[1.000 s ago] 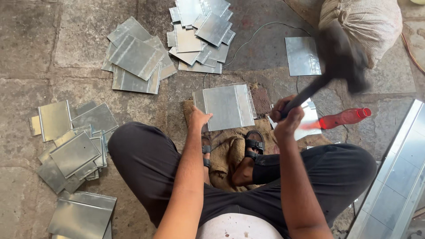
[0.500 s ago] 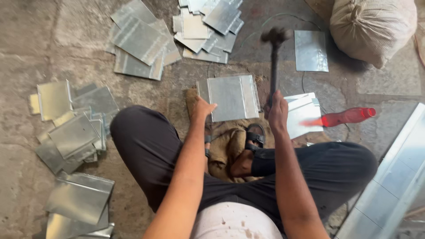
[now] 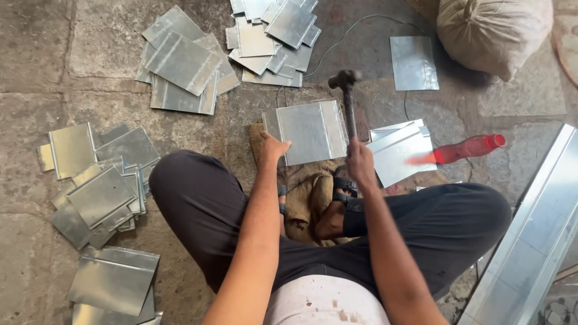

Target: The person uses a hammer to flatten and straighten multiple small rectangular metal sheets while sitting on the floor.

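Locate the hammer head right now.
In the head view, the hammer head is raised above the far right edge of the metal sheet, its handle gripped by the right hand; the left hand presses the sheet's near-left corner.

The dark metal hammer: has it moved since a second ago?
Yes. The dark metal hammer in the right hand has swung left from near the cloth sack to over the square metal sheet.
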### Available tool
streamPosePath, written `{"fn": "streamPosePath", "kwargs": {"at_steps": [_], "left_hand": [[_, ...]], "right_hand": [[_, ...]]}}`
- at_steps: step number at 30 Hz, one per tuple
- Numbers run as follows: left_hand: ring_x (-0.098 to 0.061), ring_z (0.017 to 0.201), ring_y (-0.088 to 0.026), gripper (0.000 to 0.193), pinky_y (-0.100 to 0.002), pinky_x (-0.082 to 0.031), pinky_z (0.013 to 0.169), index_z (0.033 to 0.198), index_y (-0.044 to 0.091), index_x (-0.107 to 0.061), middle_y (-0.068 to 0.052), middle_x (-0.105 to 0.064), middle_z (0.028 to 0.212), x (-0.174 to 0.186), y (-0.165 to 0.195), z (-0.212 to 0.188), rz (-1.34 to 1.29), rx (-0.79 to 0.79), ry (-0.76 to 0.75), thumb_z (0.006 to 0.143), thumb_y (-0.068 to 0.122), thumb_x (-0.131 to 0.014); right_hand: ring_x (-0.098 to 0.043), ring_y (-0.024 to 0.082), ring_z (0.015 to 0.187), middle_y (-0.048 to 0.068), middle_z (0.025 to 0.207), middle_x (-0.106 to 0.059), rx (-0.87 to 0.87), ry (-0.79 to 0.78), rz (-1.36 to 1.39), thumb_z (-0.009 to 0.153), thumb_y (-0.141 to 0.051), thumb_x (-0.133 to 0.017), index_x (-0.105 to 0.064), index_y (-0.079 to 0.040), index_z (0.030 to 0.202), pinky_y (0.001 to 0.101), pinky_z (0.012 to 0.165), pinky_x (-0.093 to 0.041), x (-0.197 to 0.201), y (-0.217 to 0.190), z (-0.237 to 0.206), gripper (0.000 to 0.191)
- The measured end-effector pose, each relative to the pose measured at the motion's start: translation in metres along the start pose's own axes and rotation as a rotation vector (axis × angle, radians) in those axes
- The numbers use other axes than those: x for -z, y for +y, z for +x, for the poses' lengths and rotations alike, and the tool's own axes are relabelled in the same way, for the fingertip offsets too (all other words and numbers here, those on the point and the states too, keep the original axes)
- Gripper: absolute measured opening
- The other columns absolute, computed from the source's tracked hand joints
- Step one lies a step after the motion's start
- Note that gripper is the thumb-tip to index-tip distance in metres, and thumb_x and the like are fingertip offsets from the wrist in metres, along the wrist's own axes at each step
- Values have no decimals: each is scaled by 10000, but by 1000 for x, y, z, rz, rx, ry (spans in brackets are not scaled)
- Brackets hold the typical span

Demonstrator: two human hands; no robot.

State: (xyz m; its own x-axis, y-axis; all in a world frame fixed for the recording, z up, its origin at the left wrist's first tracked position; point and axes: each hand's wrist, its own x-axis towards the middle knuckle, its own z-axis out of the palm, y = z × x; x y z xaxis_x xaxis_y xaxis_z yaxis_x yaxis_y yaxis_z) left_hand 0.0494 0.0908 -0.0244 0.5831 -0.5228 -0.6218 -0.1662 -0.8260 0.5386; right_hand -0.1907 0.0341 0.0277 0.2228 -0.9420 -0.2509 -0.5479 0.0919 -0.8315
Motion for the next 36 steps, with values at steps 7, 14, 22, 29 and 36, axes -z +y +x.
{"fn": "streamPosePath", "kwargs": {"at_steps": [7,14,22,29,36], "left_hand": [[-540,1352,-426,1223,-513,-450,1128,1605,-50,-31,-315,-487,1493,0,4,-1,-24,-11,35,825,438,-837],[-595,1271,-397,969,-563,-496,1029,1527,41,-279,-235,-570,1414,8,10,-10,-63,62,47,822,431,-818],[-664,1130,-400,708,-482,-527,967,1268,11,-505,-224,-671,1231,2,4,0,-388,14,306,750,314,-882],[-677,1139,-392,759,-451,-603,947,1448,35,-264,-266,-557,1312,-20,6,3,-956,185,298,878,240,-721],[-659,603,-213,371,-319,-529,500,1205,34,-457,-189,-668,1004,-96,5,-62,-1049,11,221,928,128,-684]], "right_hand": [[-479,201,558,39,625,-536,-87,-112,-244,1107,-540,-386,-559,-41,705,434,576,-450,-6,11,-7,663],[-576,133,532,17,580,-576,102,52,-117,1022,-639,-408,-607,-82,747,353,553,-469,-9,26,-19,652],[-385,93,459,-22,602,-452,-293,-65,302,1016,-620,-441,-570,-86,827,281,402,-300,13,17,-18,581],[-276,59,407,-54,578,-357,-568,-136,773,989,-665,-459,-472,-129,885,232,361,-205,18,39,-16,547],[-284,42,382,-77,541,-345,-795,-202,1299,977,-663,-547,-448,-172,780,191,336,-215,16,61,12,538]]}}
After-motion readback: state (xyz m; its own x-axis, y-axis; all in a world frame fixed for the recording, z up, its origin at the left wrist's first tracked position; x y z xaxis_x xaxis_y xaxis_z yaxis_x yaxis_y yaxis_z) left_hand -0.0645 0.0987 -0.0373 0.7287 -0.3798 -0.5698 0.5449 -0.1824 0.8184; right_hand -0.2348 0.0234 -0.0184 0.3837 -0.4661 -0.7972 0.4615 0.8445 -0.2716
